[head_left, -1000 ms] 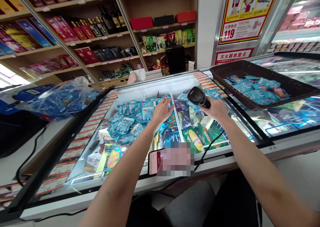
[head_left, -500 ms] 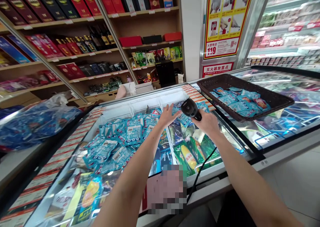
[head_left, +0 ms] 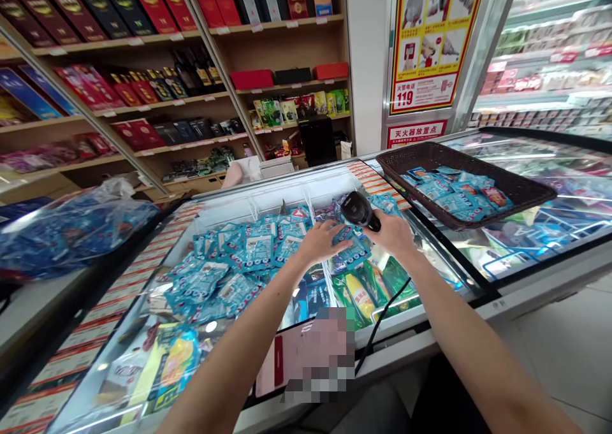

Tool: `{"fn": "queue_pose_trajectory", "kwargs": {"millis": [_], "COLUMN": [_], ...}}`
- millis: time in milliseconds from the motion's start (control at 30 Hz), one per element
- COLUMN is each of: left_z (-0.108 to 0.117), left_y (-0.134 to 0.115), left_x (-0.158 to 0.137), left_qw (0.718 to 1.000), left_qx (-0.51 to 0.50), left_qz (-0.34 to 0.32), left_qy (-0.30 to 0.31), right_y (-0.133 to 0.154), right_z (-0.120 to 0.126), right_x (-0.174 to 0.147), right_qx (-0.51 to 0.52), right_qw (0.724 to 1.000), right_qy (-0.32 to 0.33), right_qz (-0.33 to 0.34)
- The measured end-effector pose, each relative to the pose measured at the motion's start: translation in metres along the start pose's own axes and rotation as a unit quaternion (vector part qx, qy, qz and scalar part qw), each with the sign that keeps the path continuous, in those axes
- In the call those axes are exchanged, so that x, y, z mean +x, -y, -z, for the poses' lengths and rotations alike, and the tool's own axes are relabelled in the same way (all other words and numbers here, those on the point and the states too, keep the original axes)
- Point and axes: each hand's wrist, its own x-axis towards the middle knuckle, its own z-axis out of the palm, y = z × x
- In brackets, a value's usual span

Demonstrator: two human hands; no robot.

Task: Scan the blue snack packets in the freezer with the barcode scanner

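Observation:
My right hand (head_left: 393, 231) is wrapped around the handle of a black barcode scanner (head_left: 357, 209), whose head points to the left. A black cable (head_left: 389, 305) trails down from that hand over the freezer's front edge. My left hand (head_left: 321, 241) has its fingers spread, just left of the scanner and near a blue packet (head_left: 352, 250); whether it touches the packet I cannot tell. Many blue snack packets (head_left: 258, 250) lie heaped on the left part of the chest freezer. Below my hands, green packs with a yellow corn picture (head_left: 359, 294) show inside the freezer.
A dark brown basket (head_left: 519, 212) with more blue packets stands on the freezer at the right. A clear bag of blue packets (head_left: 71, 230) lies at the left. Price labels line the freezer edges (head_left: 98, 322). Shelves with boxes and bottles (head_left: 162, 93) rise behind.
My left hand has come down and slightly nearer, closer to the blue packet. The scanner in my right hand has shifted slightly left and down.

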Motion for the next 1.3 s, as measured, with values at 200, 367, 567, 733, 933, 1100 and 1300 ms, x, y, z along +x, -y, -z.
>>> {"fn": "queue_pose_trajectory", "kwargs": {"millis": [200, 367, 567, 733, 933, 1100, 1300], "left_z": [0.006, 0.004, 0.014, 0.019, 0.021, 0.013, 0.009], "left_y": [0.021, 0.027, 0.036, 0.052, 0.065, 0.067, 0.067], "left_x": [-0.011, 0.0, 0.004, -0.013, -0.046, -0.066, -0.07], "left_qw": [0.999, 0.999, 0.998, 0.966, 0.912, 0.848, 0.846], "left_qx": [-0.033, -0.023, -0.028, -0.157, -0.309, -0.439, -0.428], "left_qz": [0.002, -0.021, 0.051, 0.181, 0.215, 0.211, 0.219], "left_qy": [-0.017, 0.02, 0.023, -0.097, -0.166, -0.209, -0.232], "right_y": [0.006, 0.009, 0.007, 0.006, 0.007, 0.019, 0.043], "right_z": [0.002, 0.0, -0.003, -0.006, -0.009, -0.008, -0.005], "right_x": [-0.009, -0.014, -0.014, -0.014, -0.016, -0.023, -0.035], "right_qx": [0.0, -0.009, -0.006, -0.011, -0.017, -0.011, -0.042], "right_qw": [0.999, 0.997, 0.996, 0.995, 0.993, 0.987, 0.975], "right_qy": [0.022, 0.031, 0.027, 0.022, 0.02, 0.022, 0.043], "right_qz": [0.045, 0.073, 0.089, 0.092, 0.117, 0.156, 0.215]}}
